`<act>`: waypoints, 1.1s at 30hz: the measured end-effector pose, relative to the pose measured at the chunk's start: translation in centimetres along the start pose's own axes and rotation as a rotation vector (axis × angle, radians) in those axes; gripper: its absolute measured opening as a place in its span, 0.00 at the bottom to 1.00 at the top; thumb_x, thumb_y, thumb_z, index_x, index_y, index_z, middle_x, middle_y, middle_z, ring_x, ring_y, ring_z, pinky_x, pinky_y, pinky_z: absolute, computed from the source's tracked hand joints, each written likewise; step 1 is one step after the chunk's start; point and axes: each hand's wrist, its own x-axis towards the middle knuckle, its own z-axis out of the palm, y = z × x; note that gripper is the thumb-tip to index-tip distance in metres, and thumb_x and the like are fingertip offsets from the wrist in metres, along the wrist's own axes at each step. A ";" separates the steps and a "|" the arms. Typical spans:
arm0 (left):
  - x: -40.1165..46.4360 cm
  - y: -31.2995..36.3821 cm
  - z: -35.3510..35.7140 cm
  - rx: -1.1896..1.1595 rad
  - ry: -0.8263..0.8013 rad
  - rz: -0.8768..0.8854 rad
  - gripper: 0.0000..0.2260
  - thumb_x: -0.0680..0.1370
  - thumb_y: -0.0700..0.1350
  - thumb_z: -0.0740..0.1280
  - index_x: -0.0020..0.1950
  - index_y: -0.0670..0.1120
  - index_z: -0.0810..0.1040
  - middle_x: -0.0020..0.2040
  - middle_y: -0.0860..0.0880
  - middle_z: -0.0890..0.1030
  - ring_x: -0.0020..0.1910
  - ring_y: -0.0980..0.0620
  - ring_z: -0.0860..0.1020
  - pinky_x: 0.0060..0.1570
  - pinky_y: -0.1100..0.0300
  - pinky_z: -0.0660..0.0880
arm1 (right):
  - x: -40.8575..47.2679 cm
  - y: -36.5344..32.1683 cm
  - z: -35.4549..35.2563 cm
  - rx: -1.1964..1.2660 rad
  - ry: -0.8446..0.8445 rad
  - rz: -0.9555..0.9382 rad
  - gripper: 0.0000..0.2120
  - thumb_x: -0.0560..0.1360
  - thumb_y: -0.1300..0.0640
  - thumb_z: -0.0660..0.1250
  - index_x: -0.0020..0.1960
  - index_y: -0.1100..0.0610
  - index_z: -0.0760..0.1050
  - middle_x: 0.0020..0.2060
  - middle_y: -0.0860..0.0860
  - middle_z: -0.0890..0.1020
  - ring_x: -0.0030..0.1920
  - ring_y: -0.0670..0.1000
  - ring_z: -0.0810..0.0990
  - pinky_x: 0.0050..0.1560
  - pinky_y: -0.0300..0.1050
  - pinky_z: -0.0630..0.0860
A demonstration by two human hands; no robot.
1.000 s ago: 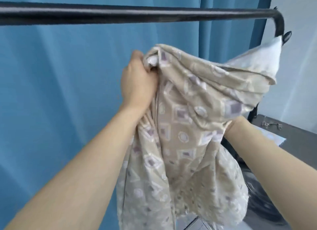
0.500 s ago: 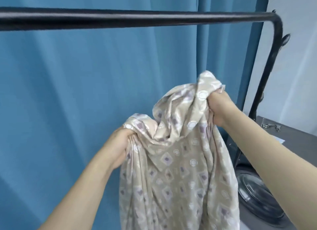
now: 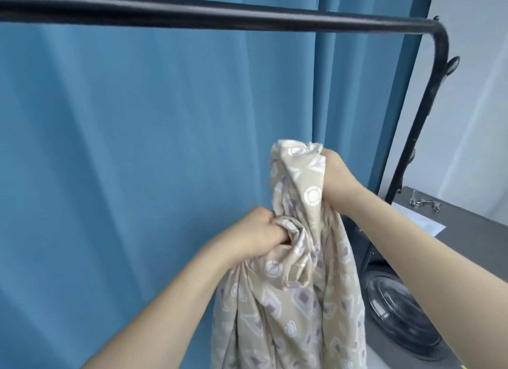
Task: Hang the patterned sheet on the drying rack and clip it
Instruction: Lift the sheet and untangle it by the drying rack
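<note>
Both of our hands gripped the patterned sheet (image 3: 297, 300), which hung bunched well below the drying rack's (image 3: 247, 15) top bar, not touching it. Our left hand (image 3: 258, 235) had its fingers curled into a fold at the cloth's left edge; our right hand (image 3: 334, 176), higher, clenched the gathered top. Behind hung a blue curtain (image 3: 123, 148). A washing machine (image 3: 401, 308) stood at the right, with a paper (image 3: 420, 221) near the front edge of its top.

Blue curtain (image 3: 137, 148), white wall (image 3: 472, 121), dark washing machine (image 3: 398, 313) at right
</note>
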 end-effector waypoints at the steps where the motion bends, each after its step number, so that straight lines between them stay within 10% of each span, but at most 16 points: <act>1: 0.3 -0.5 -0.5 -0.073 0.092 -0.034 0.09 0.71 0.44 0.68 0.42 0.40 0.83 0.38 0.49 0.83 0.37 0.53 0.80 0.40 0.59 0.78 | -0.3 -0.6 -0.6 -0.014 -0.114 0.016 0.08 0.75 0.63 0.67 0.39 0.55 0.74 0.29 0.44 0.76 0.31 0.41 0.73 0.32 0.37 0.71; 3: 1.1 -1.9 -2.4 -0.267 0.316 -0.102 0.08 0.72 0.43 0.68 0.42 0.40 0.84 0.40 0.45 0.85 0.42 0.47 0.84 0.46 0.49 0.80 | -0.8 -1.4 -2.7 0.099 -0.393 0.152 0.03 0.75 0.66 0.67 0.48 0.61 0.77 0.36 0.50 0.83 0.36 0.47 0.81 0.34 0.37 0.78; 5: 1.5 -2.9 -4.3 -0.366 0.485 -0.150 0.10 0.68 0.45 0.68 0.41 0.40 0.84 0.39 0.41 0.85 0.43 0.42 0.84 0.47 0.40 0.79 | -1.0 -1.3 -5.1 0.310 -0.566 0.263 0.22 0.69 0.61 0.72 0.61 0.67 0.75 0.51 0.60 0.82 0.49 0.57 0.83 0.49 0.49 0.81; 11: 2.3 -1.0 -3.5 -0.207 0.508 -0.028 0.15 0.66 0.49 0.65 0.40 0.38 0.80 0.40 0.37 0.83 0.37 0.46 0.82 0.44 0.42 0.79 | -1.6 0.4 -2.5 0.942 -0.542 0.371 0.41 0.69 0.33 0.64 0.71 0.60 0.70 0.68 0.61 0.73 0.68 0.61 0.72 0.69 0.59 0.68; 16: 2.1 -0.4 -2.5 -0.249 0.506 0.023 0.09 0.67 0.47 0.65 0.39 0.41 0.78 0.38 0.37 0.82 0.34 0.35 0.80 0.39 0.42 0.79 | -1.7 0.6 0.4 0.422 -0.469 0.213 0.21 0.66 0.59 0.74 0.58 0.57 0.74 0.48 0.53 0.84 0.47 0.50 0.84 0.44 0.43 0.80; 20: 1.4 -0.5 -3.4 -0.336 0.576 0.011 0.10 0.64 0.46 0.67 0.44 0.47 0.74 0.43 0.39 0.82 0.36 0.46 0.80 0.41 0.46 0.78 | -1.0 -0.5 -0.5 -0.062 -0.498 0.140 0.44 0.64 0.60 0.73 0.72 0.41 0.56 0.58 0.49 0.78 0.57 0.52 0.80 0.58 0.49 0.76; 22: 1.4 -0.6 -4.1 -0.340 0.626 0.036 0.09 0.63 0.46 0.67 0.42 0.48 0.73 0.42 0.41 0.82 0.38 0.46 0.80 0.44 0.46 0.78 | -0.9 -1.0 0.1 -0.262 -0.605 0.074 0.38 0.70 0.63 0.69 0.75 0.47 0.57 0.62 0.53 0.77 0.62 0.56 0.77 0.63 0.57 0.73; 27: 1.3 0.0 -6.4 -0.288 0.725 0.105 0.04 0.64 0.43 0.64 0.37 0.49 0.73 0.33 0.47 0.76 0.33 0.51 0.73 0.36 0.47 0.75 | -2.0 -3.0 1.2 -0.056 -0.743 0.132 0.16 0.71 0.49 0.75 0.54 0.56 0.79 0.50 0.50 0.85 0.53 0.50 0.83 0.57 0.44 0.77; 33: 0.7 0.4 -8.0 -0.088 0.782 0.144 0.07 0.69 0.41 0.67 0.34 0.49 0.70 0.30 0.53 0.72 0.31 0.51 0.68 0.32 0.58 0.67 | -3.4 -2.0 4.8 0.030 -0.485 0.025 0.13 0.66 0.67 0.67 0.32 0.55 0.66 0.28 0.50 0.66 0.30 0.49 0.65 0.32 0.43 0.61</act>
